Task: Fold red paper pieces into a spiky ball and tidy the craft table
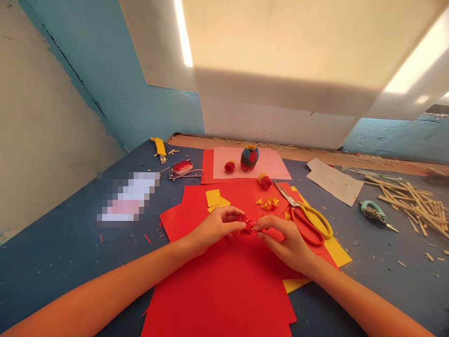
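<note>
— What do we hold? 
— Our left hand (213, 228) pinches the spiky red paper ring (246, 225) steady over the red sheets (224, 285).
— And the right hand (284, 238)? 
— It pinches the ring's other side. The scissors (308, 217) lie close by on the worktop (52, 252).

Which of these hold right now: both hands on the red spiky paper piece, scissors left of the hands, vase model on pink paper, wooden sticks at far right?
1. Both the left hand and right hand pinch the red spiky paper piece. True.
2. The scissors lie left of the hands. False: they lie to the right.
3. The vase model stands on pink paper. True.
4. The wooden sticks lie at far left. False: far right.
</note>
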A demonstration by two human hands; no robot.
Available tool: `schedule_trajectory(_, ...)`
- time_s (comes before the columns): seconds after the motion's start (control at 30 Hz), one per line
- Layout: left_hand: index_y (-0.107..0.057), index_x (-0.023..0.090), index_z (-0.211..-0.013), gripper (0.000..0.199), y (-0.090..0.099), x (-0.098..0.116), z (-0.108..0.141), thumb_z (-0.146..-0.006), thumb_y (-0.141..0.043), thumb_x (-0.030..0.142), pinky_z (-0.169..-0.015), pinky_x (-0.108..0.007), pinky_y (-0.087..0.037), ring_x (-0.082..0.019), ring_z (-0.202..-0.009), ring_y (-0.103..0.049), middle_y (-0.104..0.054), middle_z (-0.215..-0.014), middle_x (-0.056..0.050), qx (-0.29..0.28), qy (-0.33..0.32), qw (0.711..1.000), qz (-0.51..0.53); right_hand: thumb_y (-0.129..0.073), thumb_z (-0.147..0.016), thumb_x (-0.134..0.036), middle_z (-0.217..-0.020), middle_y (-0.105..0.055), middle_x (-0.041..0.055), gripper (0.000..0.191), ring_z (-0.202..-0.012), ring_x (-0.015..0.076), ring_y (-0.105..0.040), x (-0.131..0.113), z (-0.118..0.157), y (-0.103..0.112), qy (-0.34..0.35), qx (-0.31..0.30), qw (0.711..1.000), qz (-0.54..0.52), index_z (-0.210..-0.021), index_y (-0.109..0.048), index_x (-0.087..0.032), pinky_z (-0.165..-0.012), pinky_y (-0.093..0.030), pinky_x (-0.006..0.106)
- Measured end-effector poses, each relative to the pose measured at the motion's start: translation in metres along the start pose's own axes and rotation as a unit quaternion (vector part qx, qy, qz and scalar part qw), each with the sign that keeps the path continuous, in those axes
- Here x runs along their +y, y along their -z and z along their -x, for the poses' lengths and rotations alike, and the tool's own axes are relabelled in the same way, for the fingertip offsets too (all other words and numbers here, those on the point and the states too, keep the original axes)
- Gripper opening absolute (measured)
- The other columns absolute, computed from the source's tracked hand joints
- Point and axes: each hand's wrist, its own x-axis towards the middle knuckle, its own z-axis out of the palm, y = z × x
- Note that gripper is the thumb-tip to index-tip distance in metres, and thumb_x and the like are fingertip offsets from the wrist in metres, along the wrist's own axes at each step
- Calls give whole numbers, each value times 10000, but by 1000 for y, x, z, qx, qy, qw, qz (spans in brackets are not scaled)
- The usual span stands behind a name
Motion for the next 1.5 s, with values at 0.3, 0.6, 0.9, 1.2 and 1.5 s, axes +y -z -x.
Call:
schedule_trajectory(0.3,-610,174,-954,200,-3,-1,2,-761,-600,225,-843,-318,-474,-189,-916,-637,-681,-952,-40,-19,-68,997,29,-513,-873,-178,-893,-692,38,111,-823,156,-662,1,1,-3,-10,8,1000,13,-931,-599,-218,-747,-544,261)
schedule_trajectory(0.6,-568,179,-1146,366,-3,-2,3,-785,-598,226,-887,-341,-467,-189,-925,-647,-659,-1015,-60,-45,-63,997,26,-513,-863,-161,-891,-699,30,133,-752,138,-658,0,1,-3,-15,12,999,27,-937,-610,-214,-715,-534,237)
schedule_trajectory(0.9,-543,159,-895,261,-4,-7,0,-717,-677,294,-775,-303,-477,-168,-825,-622,-606,-863,-25,29,-68,997,36,-499,-877,-170,-952,-696,24,120,-849,136,-667,2,2,-3,-8,-22,999,33,-944,-581,-226,-759,-527,227)
schedule_trajectory(1.2,-615,138,-966,318,-2,-9,-1,-707,-693,306,-782,-316,-467,-181,-852,-601,-638,-924,-66,34,-88,995,-12,-480,-874,-141,-962,-691,13,148,-912,135,-665,3,5,-6,15,-28,997,75,-956,-557,-237,-800,-514,215)
schedule_trajectory(1.5,-548,184,-1131,515,-2,-9,1,-639,-701,176,-757,-292,-455,-139,-765,-585,-550,-775,20,55,-59,997,20,-484,-874,-148,-920,-696,19,127,-904,139,-673,2,5,-7,13,-31,996,84,-921,-572,-227,-770,-516,197)
